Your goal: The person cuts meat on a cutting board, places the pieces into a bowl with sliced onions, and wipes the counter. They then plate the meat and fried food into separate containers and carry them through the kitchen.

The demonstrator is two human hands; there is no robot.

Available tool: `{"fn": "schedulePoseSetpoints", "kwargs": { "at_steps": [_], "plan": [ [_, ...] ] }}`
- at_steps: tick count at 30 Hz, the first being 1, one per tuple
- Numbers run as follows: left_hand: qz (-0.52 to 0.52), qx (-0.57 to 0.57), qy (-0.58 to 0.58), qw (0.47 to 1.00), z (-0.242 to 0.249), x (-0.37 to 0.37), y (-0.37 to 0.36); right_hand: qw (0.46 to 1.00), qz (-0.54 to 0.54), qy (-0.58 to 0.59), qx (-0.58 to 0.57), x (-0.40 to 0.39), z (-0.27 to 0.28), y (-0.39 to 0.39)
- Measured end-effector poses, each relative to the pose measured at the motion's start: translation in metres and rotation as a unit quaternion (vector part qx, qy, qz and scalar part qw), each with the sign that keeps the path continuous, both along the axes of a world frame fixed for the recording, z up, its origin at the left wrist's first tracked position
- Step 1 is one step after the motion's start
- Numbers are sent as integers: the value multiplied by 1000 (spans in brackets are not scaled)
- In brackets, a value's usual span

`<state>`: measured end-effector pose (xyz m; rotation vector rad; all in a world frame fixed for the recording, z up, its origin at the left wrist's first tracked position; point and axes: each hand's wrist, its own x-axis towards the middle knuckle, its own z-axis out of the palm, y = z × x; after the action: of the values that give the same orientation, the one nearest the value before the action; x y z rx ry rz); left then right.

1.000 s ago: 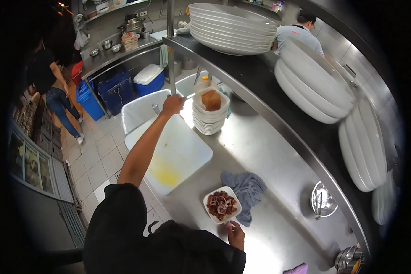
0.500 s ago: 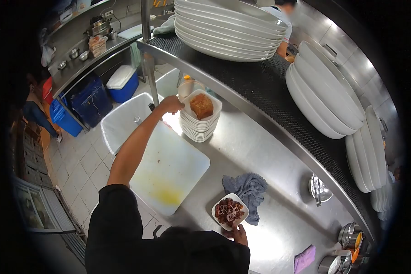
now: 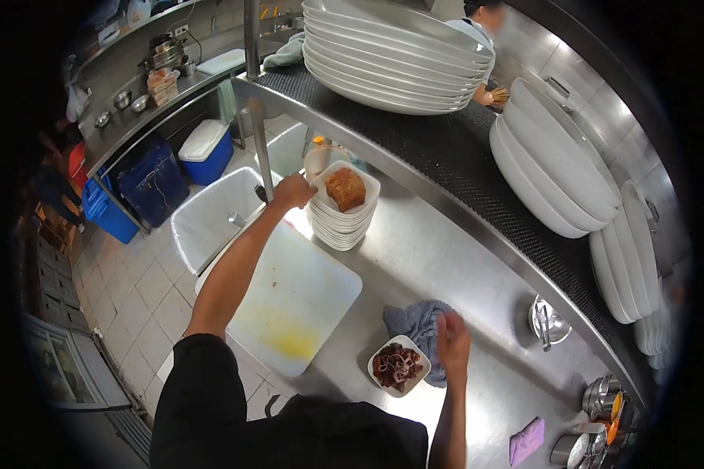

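My left hand [image 3: 292,191] is closed on the left rim of a square white bowl [image 3: 365,205] on top of a stack of similar white bowls [image 3: 340,236]. In that bowl sits a browned, crusty block of food [image 3: 345,190]. My right hand [image 3: 453,342] is over the crumpled grey towel [image 3: 414,319], apart from everything, its fingers loosely spread and slightly blurred. Left of it stands a second square white bowl [image 3: 418,381], filled with dark meat pieces topped with sliced onion rings [image 3: 396,366].
A stained white cutting board [image 3: 309,289] lies by a lined bin [image 3: 199,227]. Overhead, a shelf [image 3: 399,148] carries stacked white plates [image 3: 391,70]. A purple cloth [image 3: 527,442], a metal bowl with tongs [image 3: 551,324] and steel pots [image 3: 571,449] are right. A co-worker [image 3: 477,31] stands beyond the shelf.
My right hand has let go of the bowl of meat and moved up and right over the towel. My left hand stays at the stacked bowl's rim.
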<state>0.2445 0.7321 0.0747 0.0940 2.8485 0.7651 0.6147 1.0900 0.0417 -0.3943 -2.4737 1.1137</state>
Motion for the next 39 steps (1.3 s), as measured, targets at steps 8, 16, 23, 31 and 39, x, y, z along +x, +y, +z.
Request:
{"fn": "schedulePoseSetpoints", "kwargs": {
  "at_steps": [8,16,23,31,39],
  "plan": [
    [27,-129,143,981,-3,6,16,977,174,30,118,-312,0,-41],
    [44,-87,242,965,-11,8,20,957,143,-80,239,-412,-20,-69],
    [81,0,298,951,-27,4,27,940,141,-74,300,-415,-18,-70],
    [85,-5,200,976,-24,8,19,938,153,-80,300,-411,-12,-67],
    [54,83,177,979,-12,17,21,977,167,-134,20,-390,-5,-40]
  ]
}}
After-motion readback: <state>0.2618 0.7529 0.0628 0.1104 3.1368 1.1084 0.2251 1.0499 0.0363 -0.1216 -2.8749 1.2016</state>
